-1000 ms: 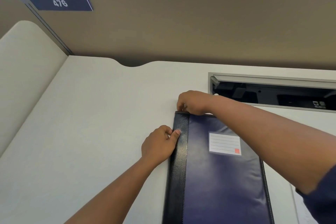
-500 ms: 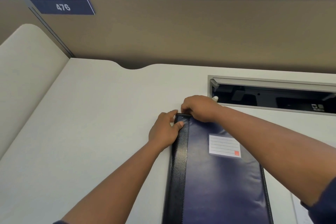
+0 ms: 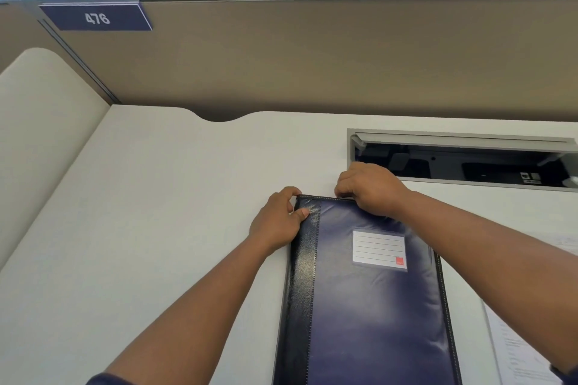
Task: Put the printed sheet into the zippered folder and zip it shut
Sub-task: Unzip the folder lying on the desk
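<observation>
A dark blue zippered folder with a black spine strip and a white label lies flat on the desk, running from the bottom edge away from me. My left hand pinches the folder's far left corner, thumb on the black strip. My right hand is closed over the folder's far edge, a little right of that corner; the zipper pull is hidden under its fingers. A printed sheet lies on the desk to the right of the folder, partly under my right forearm.
The white desk ends at a brown partition carrying a "476" plate. An open cable tray is sunk into the desk just behind my right hand. A cream side panel stands at the left.
My left hand slid along the spine up to the folder's far left corner. My right hand moved rightward along the far edge, away from that corner.
</observation>
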{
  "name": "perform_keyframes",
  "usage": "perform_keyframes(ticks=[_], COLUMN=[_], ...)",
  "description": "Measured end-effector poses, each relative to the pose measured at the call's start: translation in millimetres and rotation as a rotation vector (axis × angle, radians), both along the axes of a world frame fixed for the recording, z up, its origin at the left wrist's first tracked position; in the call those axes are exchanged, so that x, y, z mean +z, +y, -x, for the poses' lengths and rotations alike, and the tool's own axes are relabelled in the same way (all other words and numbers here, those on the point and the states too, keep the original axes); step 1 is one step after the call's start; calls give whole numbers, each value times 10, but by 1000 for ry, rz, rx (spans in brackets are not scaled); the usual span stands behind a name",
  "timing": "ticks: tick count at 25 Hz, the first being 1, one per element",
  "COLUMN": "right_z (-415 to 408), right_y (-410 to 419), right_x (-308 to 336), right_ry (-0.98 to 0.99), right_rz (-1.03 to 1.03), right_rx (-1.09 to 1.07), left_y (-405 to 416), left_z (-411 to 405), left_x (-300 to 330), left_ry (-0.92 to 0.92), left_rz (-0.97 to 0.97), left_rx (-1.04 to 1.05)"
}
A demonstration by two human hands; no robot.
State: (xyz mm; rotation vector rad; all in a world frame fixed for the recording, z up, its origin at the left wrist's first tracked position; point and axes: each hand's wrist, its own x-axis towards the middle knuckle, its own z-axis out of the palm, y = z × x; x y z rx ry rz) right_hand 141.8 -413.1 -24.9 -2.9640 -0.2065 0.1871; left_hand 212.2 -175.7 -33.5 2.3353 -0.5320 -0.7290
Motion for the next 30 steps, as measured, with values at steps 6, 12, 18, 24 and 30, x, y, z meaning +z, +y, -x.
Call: perform_keyframes(ticks=[6,12,18,24,30], right_z=[-60,-155,-216,218,777], right_y=[79,95,226,-261,-681], right_x=[-27,-40,-43,0,22], right_ry=[119,196,145,127,91], right_rz=[-274,-425,-341,-169,-166], right_rx=[-149,-189,-113,-117,-324], left_y=[-85,-97,-70,-75,-74], left_z=[-48,-85,-92,-95,-105], left_x=[39,14,4,-35,-58], left_ry=[63,108,126,130,128], left_rz=[41,53,86,53,47], left_rx=[-98,-109,-107,-80,-76])
